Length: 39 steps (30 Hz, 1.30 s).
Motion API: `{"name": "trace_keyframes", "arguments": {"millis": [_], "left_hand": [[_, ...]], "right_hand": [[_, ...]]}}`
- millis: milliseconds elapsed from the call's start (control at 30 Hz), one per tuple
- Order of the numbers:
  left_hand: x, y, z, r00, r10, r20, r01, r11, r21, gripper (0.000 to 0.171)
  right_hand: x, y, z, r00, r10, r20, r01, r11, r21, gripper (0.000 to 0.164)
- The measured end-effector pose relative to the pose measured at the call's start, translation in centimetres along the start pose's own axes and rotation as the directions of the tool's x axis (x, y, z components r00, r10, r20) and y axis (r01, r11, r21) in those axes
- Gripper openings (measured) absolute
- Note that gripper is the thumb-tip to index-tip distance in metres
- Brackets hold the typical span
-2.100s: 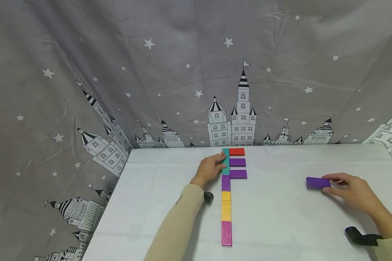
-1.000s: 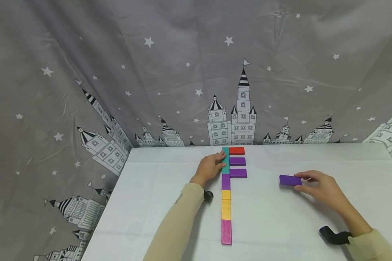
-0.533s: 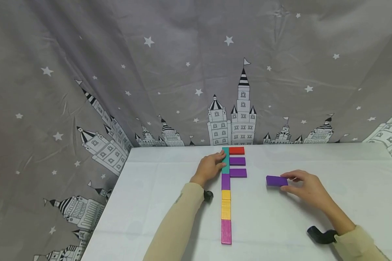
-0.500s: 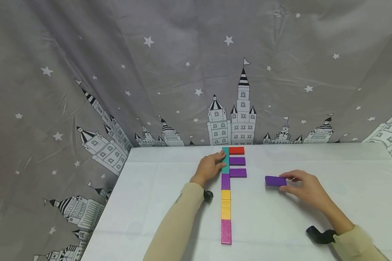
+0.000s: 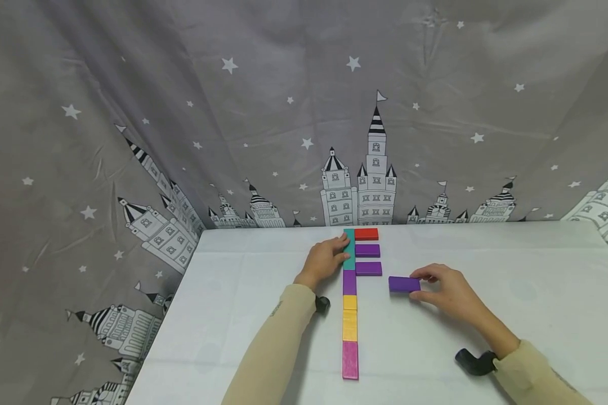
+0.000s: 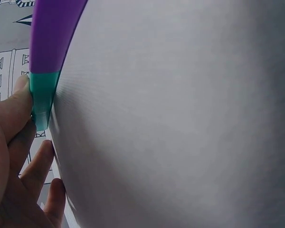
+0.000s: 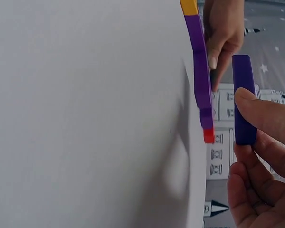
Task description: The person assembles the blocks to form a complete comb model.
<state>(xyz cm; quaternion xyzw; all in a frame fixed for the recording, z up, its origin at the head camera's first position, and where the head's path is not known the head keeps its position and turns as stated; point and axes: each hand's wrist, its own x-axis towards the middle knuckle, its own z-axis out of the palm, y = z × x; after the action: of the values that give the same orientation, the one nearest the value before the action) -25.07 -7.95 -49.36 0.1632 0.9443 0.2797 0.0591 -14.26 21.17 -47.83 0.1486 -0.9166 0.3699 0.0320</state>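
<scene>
My right hand pinches a purple block by its right end between thumb and fingers, a short way right of a column of blocks. In the right wrist view, the purple block is raised above the white surface. My left hand rests thumb and fingertips along the left edge of the teal block at the column's far end. Below the teal block come a purple block, yellow pieces and a pink block. A red block and two purple blocks project rightward from the teal one.
White cloth covers the table. A grey curtain printed with castles and stars hangs along the back and left side. Black wrist devices sit on both wrists, low over the table.
My right hand has moved steadily left with the purple block, from the right side of the table to near the column. My left hand and the laid blocks have stayed in place.
</scene>
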Motion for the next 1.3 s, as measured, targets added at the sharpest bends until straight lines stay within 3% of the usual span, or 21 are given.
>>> {"name": "trace_keyframes", "arguments": {"millis": [400, 733, 1000, 1300], "left_hand": [[0.0, 0.0, 0.0, 1.0, -0.007, 0.005, 0.007, 1.0, 0.0, 0.052], [0.0, -0.1, 0.0, 1.0, 0.004, 0.0, -0.004, 1.0, 0.0, 0.052], [0.0, -0.1, 0.0, 1.0, 0.019, -0.005, -0.019, 1.0, 0.004, 0.052], [0.1, 0.0, -0.1, 1.0, 0.017, 0.0, -0.017, 1.0, 0.008, 0.052]], "right_hand": [[1.0, -0.9, 1.9, 0.999, -0.026, 0.028, 0.025, 0.999, 0.023, 0.035], [1.9, -1.9, 3.7, 0.99, 0.078, 0.116, -0.082, 0.996, 0.028, 0.036], [2.7, -2.6, 4.4, 0.992, 0.055, 0.116, -0.061, 0.997, 0.048, 0.035], [3.5, -3.2, 5.0, 0.98, 0.12, 0.156, -0.123, 0.992, 0.008, 0.034]]}}
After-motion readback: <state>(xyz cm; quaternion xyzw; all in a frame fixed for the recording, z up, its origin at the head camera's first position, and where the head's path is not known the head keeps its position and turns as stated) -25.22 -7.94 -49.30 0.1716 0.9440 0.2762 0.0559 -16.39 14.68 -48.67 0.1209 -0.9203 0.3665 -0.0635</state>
